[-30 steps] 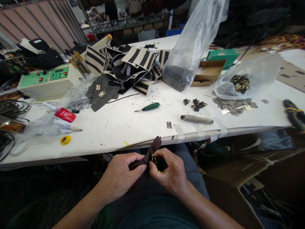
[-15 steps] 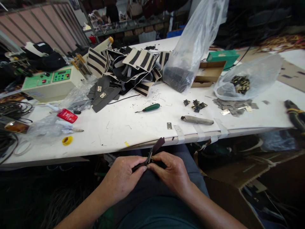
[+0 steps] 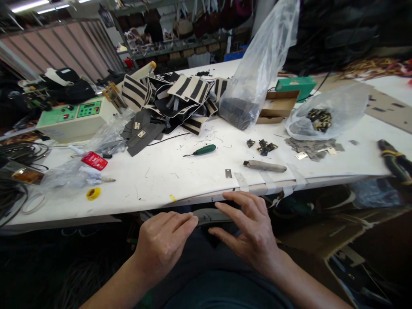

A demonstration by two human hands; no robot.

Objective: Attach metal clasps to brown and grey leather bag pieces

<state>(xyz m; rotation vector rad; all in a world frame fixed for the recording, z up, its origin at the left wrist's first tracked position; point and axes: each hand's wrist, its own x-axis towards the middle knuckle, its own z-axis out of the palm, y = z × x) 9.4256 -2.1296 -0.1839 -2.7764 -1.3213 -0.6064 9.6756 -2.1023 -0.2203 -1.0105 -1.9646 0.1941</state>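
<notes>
In the head view, my left hand is closed on one end of a grey leather-like strip held low at the table's front edge. Small thin prongs seem to stick up from its face, too small to make out well. My right hand is open around the strip's other end, thumb apart from the fingers; whether it touches the strip I cannot tell. Beyond the hands on the white table lie a small metal plate, a grey wrapped rod and a green-handled awl-like tool.
Striped panels are heaped at the back. Clear bags stand by an open cardboard box. Metal clasps, grey plates and pliers lie to the right. A control box, red bottle and yellow tape roll are left.
The strip has turned from folded and upright to stretched sideways with its grey face showing. My right hand has let go of its pinch and opened to the right. The view has tilted up slightly.
</notes>
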